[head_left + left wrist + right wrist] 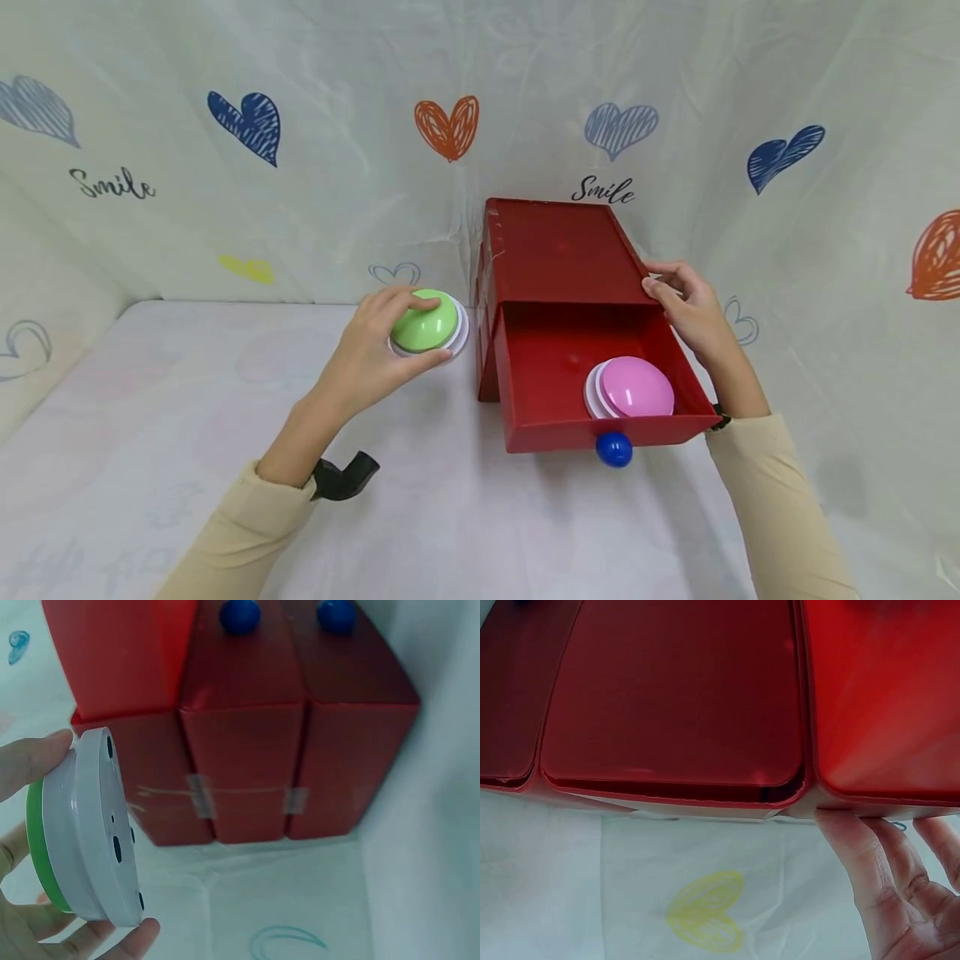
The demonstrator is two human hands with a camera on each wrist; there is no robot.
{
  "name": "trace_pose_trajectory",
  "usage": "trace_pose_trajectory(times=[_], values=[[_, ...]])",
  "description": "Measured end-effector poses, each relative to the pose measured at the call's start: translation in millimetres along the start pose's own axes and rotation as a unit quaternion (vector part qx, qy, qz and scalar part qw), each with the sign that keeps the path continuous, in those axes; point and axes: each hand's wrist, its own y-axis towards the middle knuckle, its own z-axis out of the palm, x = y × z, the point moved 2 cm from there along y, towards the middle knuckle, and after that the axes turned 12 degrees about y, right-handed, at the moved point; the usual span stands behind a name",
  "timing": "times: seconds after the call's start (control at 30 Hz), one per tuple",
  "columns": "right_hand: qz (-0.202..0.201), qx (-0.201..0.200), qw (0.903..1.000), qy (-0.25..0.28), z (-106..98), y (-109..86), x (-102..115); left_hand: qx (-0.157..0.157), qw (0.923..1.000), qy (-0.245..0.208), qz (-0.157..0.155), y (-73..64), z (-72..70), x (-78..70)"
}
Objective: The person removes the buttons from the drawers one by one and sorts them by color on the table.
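- Left hand (pixel 375 337): at the centre of the head view, holding a green-topped button (pixel 426 332) with a white base, fingers and thumb spread around its edge.
- Green-topped button: tilted; appears just left of the red cabinet (pixel 562 250). Left wrist view, lower left: white underside turned toward the cabinet, dark holes visible.
- Right hand (pixel 696 312): right of centre in the head view, holding no separate object; fingers extended, fingertips touching the cabinet's right side. Right wrist view shows this contact at lower right.
- Top drawer (pixel 540 375): pulled out, right of centre; blue knob (pixel 614 449) on its front.
- Pink-topped button (pixel 637 387): inside the drawer, near its front right, white base partly visible.
- Left wrist view, top: two further blue knobs on the adjacent drawer fronts; tape (pixel 199 796) across the seams.
- White backdrop (pixel 337 208): printed hearts and "Smile" lettering across the upper frame.
- Beige sleeves (pixel 247 517): lower left and lower right.
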Motion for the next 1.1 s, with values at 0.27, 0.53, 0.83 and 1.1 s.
trace_pose_trajectory(times=[0.27,0.53,0.83,1.1], values=[[0.003,0.001,1.0,0.0,0.8,-1.3,-0.2,0.029,0.9987,0.006,-0.042,-5.7,15.5,25.7],[0.002,-0.002,1.0,-0.002,0.8,-1.2,-0.5,0.054,0.9947,-0.002,-0.088,-7.1,33.3,42.1],[0.011,-0.007,0.9998,-0.016,0.6,-1.7,-1.0,0.079,0.9909,-0.005,-0.109,-8.8,50.8,49.8],[0.007,-0.007,0.9999,-0.009,0.3,-0.6,-1.1,0.097,0.9895,0.006,-0.107,-12.3,62.0,58.3]])
